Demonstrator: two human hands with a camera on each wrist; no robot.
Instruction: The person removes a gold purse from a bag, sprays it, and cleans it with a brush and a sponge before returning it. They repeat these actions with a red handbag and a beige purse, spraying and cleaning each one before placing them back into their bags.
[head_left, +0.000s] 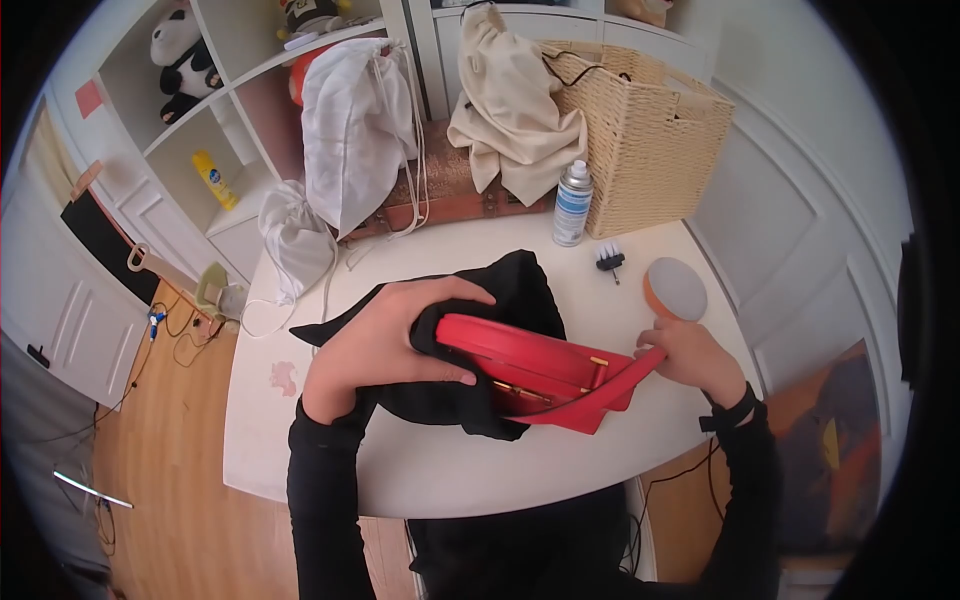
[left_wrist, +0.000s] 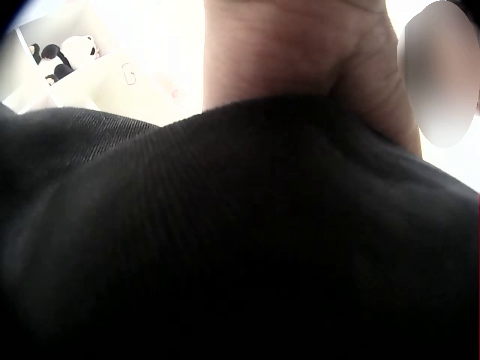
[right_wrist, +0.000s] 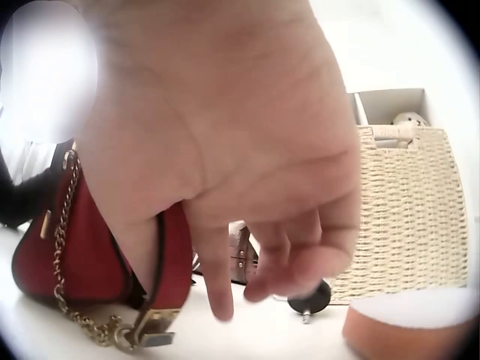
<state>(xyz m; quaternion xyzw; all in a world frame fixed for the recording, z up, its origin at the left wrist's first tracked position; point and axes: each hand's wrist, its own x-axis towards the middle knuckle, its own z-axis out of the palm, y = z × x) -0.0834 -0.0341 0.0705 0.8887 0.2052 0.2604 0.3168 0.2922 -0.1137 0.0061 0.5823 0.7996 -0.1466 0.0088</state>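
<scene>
A red handbag (head_left: 520,355) with gold hardware lies tilted over the table, its left end inside a black cloth bag (head_left: 520,280). My left hand (head_left: 385,340) grips the black cloth around that end, thumb below and fingers above. At the right, my right hand (head_left: 690,355) pinches the red strap (head_left: 620,385). The right wrist view shows the strap (right_wrist: 174,262) between thumb and index finger of the right hand (right_wrist: 225,142), the other fingers loosely bent, and a gold chain (right_wrist: 58,240) on the bag. In the left wrist view a black sleeve (left_wrist: 225,225) hides most of the left hand (left_wrist: 300,52).
Behind are white drawstring bags (head_left: 360,130), a beige cloth bag (head_left: 515,110), a brown chest (head_left: 450,190) and a wicker basket (head_left: 660,140). A spray can (head_left: 573,205), a small brush (head_left: 609,260) and a round orange-edged pad (head_left: 677,289) stand on the white table (head_left: 270,440).
</scene>
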